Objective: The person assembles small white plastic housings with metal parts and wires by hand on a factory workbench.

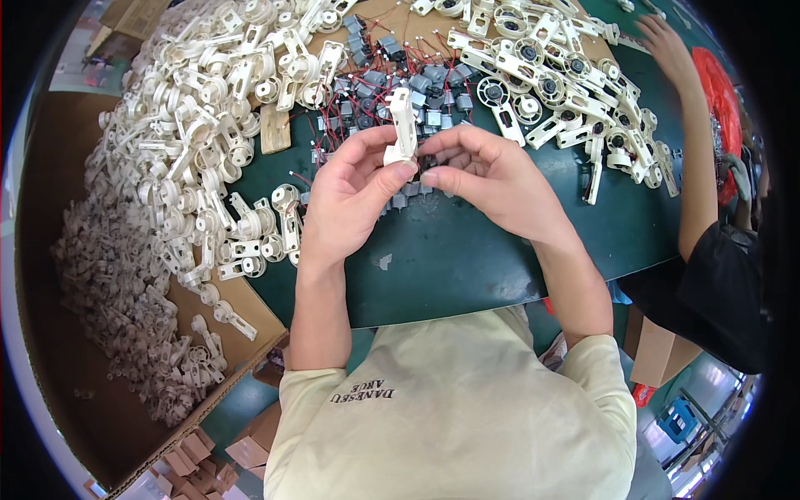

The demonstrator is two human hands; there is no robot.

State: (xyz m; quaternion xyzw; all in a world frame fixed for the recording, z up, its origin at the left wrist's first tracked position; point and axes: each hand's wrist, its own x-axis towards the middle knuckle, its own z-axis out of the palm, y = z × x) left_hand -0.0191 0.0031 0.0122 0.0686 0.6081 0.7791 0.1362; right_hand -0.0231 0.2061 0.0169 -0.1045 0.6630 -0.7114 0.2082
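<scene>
A white plastic housing (pixel 403 125) with a long slotted arm stands upright between the fingers and thumb of my left hand (pixel 354 179). My right hand (pixel 492 175) is closed close beside it, thumb and fingertips pinched at a small dark piece that they mostly hide. Just beyond my hands lies a heap of small grey motors (pixel 433 87) with thin red wires. To the left is a large pile of white plastic housings (pixel 200 125). At the far right are more white housings (pixel 550 83), several with dark round centres.
A large cardboard box (pixel 62 358) full of small white parts stands at the left. A wooden block (pixel 275 129) lies by the left pile on the green table (pixel 450 275). At the right, a co-worker's arm (pixel 696 150) reaches over the table near a red plastic bag (pixel 717 92).
</scene>
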